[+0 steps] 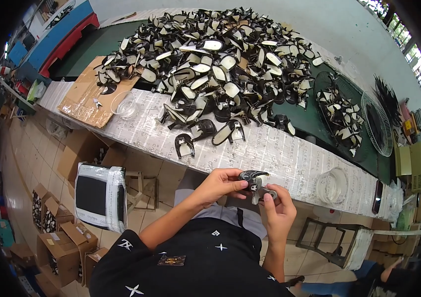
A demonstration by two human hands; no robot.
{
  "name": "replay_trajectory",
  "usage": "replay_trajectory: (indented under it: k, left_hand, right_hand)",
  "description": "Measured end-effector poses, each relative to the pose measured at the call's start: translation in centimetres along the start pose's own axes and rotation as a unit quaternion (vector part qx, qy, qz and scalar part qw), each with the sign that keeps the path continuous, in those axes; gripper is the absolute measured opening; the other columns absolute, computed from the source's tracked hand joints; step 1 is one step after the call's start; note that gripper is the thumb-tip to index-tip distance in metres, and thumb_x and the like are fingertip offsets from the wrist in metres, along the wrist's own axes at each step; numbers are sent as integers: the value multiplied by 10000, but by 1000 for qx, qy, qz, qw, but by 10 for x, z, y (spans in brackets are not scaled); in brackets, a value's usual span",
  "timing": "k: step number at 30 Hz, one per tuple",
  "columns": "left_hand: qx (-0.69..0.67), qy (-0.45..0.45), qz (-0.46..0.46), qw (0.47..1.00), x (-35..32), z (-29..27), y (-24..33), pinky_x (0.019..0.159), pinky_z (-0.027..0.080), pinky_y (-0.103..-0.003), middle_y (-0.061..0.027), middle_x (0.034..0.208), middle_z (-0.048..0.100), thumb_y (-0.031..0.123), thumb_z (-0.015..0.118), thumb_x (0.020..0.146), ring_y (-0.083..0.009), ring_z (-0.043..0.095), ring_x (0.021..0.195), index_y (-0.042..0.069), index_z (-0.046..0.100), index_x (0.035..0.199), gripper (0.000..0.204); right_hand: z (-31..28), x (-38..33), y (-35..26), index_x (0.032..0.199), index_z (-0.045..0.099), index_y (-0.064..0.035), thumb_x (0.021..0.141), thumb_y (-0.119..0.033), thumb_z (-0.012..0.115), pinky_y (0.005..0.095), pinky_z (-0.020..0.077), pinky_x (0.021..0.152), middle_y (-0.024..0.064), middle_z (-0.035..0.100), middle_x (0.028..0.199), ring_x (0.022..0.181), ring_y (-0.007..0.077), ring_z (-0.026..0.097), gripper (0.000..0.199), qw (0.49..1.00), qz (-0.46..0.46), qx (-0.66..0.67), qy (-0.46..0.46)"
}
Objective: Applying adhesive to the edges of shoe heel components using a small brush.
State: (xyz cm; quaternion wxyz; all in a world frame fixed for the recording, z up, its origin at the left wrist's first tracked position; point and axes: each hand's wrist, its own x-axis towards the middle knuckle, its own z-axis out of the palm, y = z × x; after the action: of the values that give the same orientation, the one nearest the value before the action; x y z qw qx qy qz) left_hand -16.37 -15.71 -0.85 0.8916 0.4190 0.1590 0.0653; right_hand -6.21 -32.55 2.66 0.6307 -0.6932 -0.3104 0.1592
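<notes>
My left hand (224, 185) pinches a glossy black shoe part (252, 175) over the table's front edge. Against its right side, my right hand (280, 207) grips a small grey piece (258, 194) between thumb and fingers. Whether the two pieces are joined cannot be told. On the table (210, 157) beyond my hands lie loose black shoe parts (185, 145) with pale inner faces. Behind them rises a large heap of similar shoe parts (220, 74).
A clear plastic tub (331, 186) stands right of my hands, another tub (126, 106) at left beside flat cardboard (85, 95). At far right, a fan grille (377, 126) leans near more shoe parts. A taped stool (100, 197) and open cartons (64, 250) stand at left.
</notes>
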Motion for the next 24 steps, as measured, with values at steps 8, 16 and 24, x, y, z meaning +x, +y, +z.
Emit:
replay_trajectory:
  k: [8, 16, 24]
  left_hand:
    - [13, 0, 4, 1000, 2, -3, 1, 764, 588, -267, -85, 1034, 664, 116, 647, 914, -144, 656, 928, -31, 606, 1178, 305]
    - [30, -1, 3, 1000, 2, -3, 0, 798, 573, -262, -86, 1055, 669, 141, 621, 937, -165, 662, 971, -18, 618, 1169, 281]
    - [19, 3, 3, 1000, 3, 3, -1, 778, 578, -261, -98, 1051, 666, 90, 618, 928, -160, 666, 931, -40, 615, 1161, 266]
  right_hand:
    - [-15, -1, 10, 1116, 616, 46, 902, -31, 611, 242, 543, 715, 96, 630, 1076, 864, 122, 621, 227, 935, 147, 324, -9]
    - [-13, 12, -24, 1076, 675, -5, 835, 17, 669, 259, 538, 704, 105, 630, 1067, 877, 171, 637, 241, 979, -87, -184, 7]
    - [-8, 18, -17, 1073, 671, -10, 829, 15, 676, 297, 543, 700, 126, 622, 1044, 880, 225, 641, 246, 959, -158, -231, -37]
